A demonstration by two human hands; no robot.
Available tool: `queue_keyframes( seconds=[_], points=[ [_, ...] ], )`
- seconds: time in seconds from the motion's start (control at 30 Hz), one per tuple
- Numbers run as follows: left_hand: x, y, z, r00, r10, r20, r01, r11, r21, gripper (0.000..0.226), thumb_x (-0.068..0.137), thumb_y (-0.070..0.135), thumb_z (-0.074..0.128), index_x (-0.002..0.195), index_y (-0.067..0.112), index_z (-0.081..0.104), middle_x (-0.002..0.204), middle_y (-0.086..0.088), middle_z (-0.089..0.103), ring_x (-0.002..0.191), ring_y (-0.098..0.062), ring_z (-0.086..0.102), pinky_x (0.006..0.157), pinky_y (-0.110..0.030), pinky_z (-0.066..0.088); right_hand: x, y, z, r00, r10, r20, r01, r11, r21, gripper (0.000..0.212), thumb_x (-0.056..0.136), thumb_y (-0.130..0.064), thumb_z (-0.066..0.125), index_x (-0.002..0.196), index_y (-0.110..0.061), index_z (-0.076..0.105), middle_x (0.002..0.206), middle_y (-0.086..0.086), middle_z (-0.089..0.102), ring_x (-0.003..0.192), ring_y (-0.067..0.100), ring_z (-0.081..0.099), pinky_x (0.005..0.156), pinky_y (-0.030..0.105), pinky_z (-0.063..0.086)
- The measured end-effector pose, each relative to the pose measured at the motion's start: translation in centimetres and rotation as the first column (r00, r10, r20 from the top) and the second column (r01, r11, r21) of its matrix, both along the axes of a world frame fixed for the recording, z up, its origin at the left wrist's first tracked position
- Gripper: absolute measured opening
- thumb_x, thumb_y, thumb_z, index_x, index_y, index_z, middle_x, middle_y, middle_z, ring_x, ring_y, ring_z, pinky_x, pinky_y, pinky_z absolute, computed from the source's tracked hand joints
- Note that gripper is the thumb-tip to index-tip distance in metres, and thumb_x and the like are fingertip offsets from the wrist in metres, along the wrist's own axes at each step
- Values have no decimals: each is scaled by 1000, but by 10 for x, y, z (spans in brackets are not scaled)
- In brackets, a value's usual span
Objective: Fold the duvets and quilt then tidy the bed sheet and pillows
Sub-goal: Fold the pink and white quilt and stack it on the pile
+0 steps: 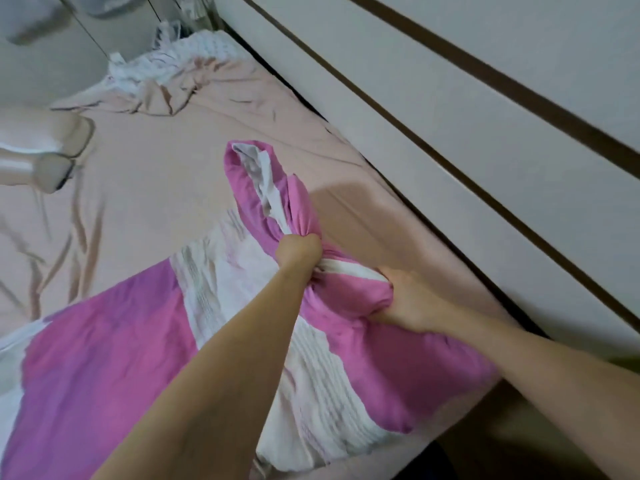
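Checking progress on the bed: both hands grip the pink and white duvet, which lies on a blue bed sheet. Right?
Not quite: the bed sheet is pale pink, not blue, as the head view shows. The left hand and right hand do both grip the pink and white duvet lying on it.

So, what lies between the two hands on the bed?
In the head view, a bunched fold of the pink and white duvet fills the gap between the left hand and right hand; both grip it.
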State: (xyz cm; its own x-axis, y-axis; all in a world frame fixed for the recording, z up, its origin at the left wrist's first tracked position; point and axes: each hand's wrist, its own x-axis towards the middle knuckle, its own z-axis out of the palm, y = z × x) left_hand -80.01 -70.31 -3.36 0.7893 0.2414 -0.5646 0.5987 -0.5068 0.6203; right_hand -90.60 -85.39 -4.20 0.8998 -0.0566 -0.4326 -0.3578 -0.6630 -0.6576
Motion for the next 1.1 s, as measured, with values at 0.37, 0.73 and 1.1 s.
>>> queue_keyframes(
  seconds=[0.37,0.73,1.1],
  points=[
    [37,-176,7,994,-97,40,91,988,125,40,96,17,44,127,-6,54,131,-25,54,122,-39,50,96,-36,41,5,-170,45,999,12,33,-12,1000,-9,30,68,-33,77,89,-13,69,82,-1,69,78,16,65,66,28,46],
    [-1,-209,-36,973,-224,-51,228,970,88,46,97,23,44,128,-11,48,128,-25,53,118,-41,51,99,-40,43,-33,-204,-6,999,-27,-20,22,974,-227,41,67,-52,61,87,-16,54,94,6,68,92,33,61,62,33,36],
    [5,-42,51,862,-478,171,384,834,396,45,102,35,39,117,-5,51,119,-28,57,108,-42,55,83,-38,42,-16,-31,71,947,322,25,-321,947,-34,71,67,-37,76,125,-15,42,119,8,60,106,31,58,84,36,49]
  ],
)
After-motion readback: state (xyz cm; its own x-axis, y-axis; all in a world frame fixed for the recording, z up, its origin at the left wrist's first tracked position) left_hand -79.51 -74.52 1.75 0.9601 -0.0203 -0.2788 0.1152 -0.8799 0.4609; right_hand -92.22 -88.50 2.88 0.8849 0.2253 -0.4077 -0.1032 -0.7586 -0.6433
